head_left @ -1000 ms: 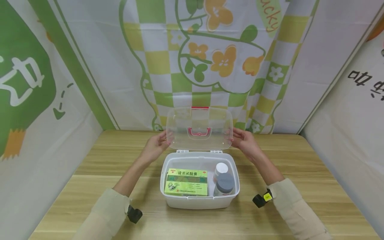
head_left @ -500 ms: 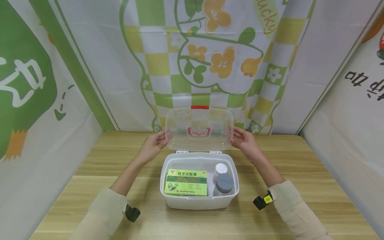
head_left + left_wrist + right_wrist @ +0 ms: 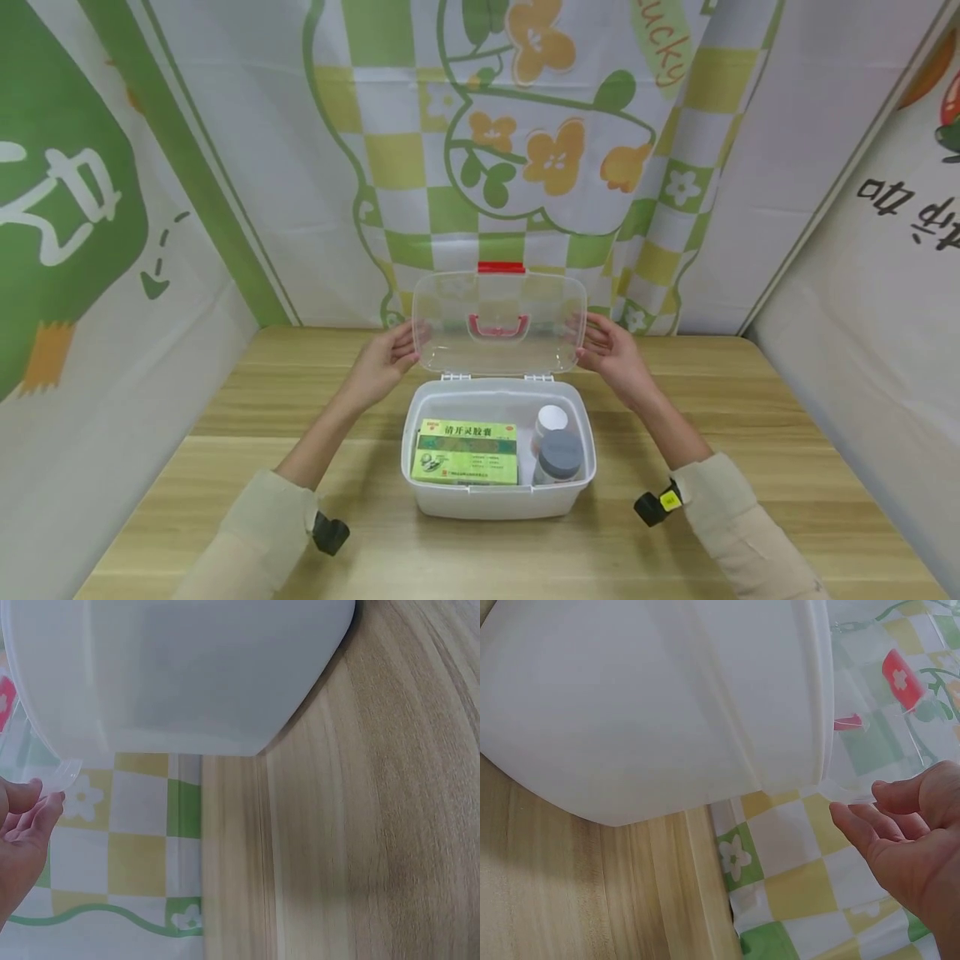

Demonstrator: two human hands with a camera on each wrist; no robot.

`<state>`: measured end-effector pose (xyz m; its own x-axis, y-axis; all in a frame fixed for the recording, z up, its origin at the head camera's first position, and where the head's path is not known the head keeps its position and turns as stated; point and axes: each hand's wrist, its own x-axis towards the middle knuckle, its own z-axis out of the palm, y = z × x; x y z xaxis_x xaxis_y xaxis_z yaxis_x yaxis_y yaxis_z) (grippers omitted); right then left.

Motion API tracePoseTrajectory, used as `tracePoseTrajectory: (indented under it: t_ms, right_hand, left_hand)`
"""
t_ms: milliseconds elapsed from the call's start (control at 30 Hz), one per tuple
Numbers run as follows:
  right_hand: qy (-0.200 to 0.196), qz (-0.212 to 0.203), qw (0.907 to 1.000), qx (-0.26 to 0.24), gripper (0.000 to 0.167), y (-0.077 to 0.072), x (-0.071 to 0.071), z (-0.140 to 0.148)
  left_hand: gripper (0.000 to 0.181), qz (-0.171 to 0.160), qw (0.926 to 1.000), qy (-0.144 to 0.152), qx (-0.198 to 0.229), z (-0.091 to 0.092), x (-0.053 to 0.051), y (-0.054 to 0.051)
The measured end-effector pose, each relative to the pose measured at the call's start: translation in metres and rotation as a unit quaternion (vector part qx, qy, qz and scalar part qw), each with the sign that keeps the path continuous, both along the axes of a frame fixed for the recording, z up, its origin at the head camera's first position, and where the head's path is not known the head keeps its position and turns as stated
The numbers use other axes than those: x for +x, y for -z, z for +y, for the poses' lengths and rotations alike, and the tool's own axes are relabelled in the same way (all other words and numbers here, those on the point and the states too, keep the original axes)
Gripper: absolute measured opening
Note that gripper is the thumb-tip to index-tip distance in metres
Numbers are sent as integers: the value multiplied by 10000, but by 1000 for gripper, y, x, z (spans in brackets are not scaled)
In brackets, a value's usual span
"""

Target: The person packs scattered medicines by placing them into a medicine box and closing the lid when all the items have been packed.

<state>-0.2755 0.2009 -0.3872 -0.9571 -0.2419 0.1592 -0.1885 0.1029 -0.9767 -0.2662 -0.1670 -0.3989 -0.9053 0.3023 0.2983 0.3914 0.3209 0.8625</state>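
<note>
A white plastic medicine box stands on the table with its clear lid hinged up at the back. My left hand pinches the lid's left edge between thumb and fingers; my right hand grips the right edge the same way. Through the clear plastic some fingertips show behind the lid. A red latch sits on the lid's top edge, and a red handle shows lower down. Inside the box lie a green-yellow medicine carton, a white-capped bottle and a grey-capped bottle.
The wooden table runs back to a hanging checked, flowered cloth close behind the lid. Printed white cloth walls border the table on the left and right.
The lid has tipped slightly forward, with its red latch showing more fully. Both hands keep hold of its side edges and have moved little. The box's contents look unchanged.
</note>
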Motion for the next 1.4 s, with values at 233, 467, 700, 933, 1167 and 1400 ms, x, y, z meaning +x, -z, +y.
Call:
tracePoseTrajectory:
  t_ms: [233, 467, 700, 933, 1167, 1400]
  right_hand:
    - [87, 154, 9997, 167, 65, -2, 5, 0]
    - [220, 335, 9990, 174, 63, -2, 10, -1]
    - [292, 499, 9982, 132, 59, -3, 14, -1]
    - [274, 649, 9974, 134, 56, -2, 18, -1]
    - [310, 682, 9971, 149, 51, -1, 24, 0]
    - [361, 730, 9965, 207, 49, -1, 28, 0]
  left_hand:
    - [56, 271, 9994, -137, -146, 1, 3, -2]
    - [57, 426, 9987, -194, -193, 2, 8, -3]
    - [55, 611, 9974, -342, -147, 3, 12, -4]
    - [54, 582, 9974, -405, -99, 3, 16, -1]
    - [55, 826, 9957, -382, -180, 4, 20, -1]
    - [50, 988, 9931, -512, -373, 4, 26, -2]
